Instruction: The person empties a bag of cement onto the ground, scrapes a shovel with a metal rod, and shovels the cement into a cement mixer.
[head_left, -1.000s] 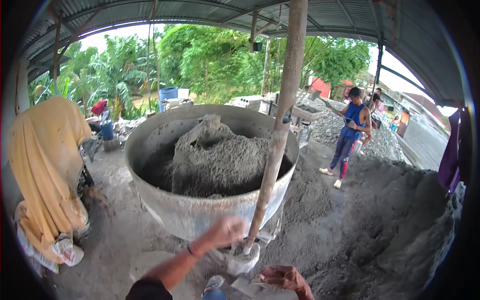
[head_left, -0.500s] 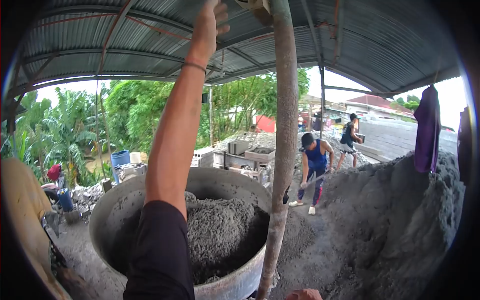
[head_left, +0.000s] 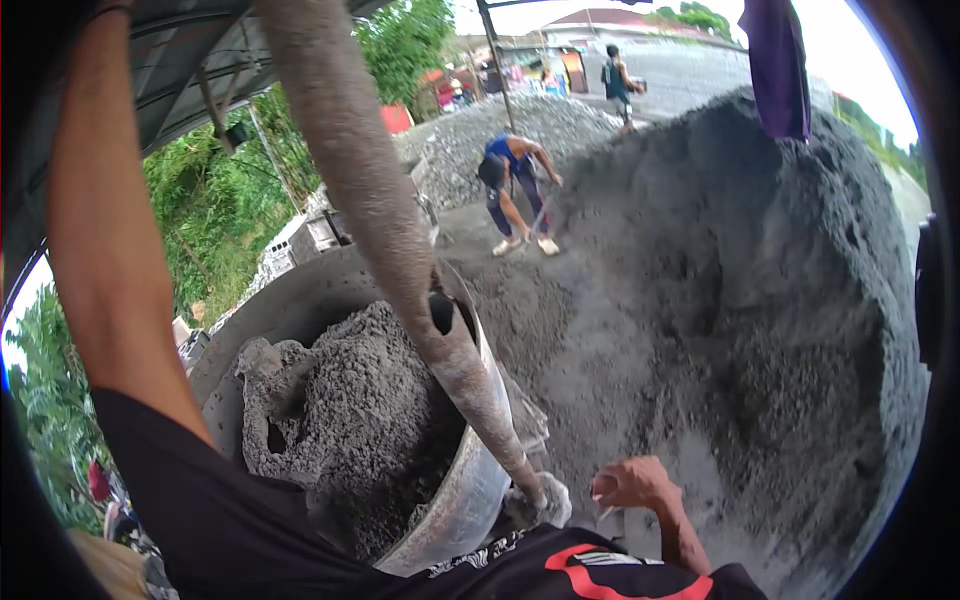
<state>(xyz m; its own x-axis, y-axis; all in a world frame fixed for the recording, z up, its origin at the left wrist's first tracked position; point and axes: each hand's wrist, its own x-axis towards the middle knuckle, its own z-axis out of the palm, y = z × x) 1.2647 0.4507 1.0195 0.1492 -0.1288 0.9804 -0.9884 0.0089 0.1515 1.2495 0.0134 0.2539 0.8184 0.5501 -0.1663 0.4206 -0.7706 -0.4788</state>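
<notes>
My left arm (head_left: 105, 230) reaches up along the left side, a dark band at its wrist; the hand itself is cut off by the top edge. Low in front of my shirt is my right hand (head_left: 636, 484), its fingers curled closed. A thin pale bit shows just under those fingers, too small to name. Left of that hand, a rusty metal post (head_left: 370, 190) slants across the view. Behind the post stands a large round metal mixing drum (head_left: 475, 480), holding a heap of damp grey mix (head_left: 365, 390).
A tall pile of dark grey sand (head_left: 720, 270) fills the right side. A bent-over person (head_left: 520, 185) works beside it with a long-handled tool. Another person (head_left: 618, 85) stands farther back near a block wall. A purple cloth (head_left: 777, 70) hangs at the upper right.
My view has tilted down and swung right. The left hand has gone out of the top edge. My right hand has come fully into view, and the person by the pile bends lower.
</notes>
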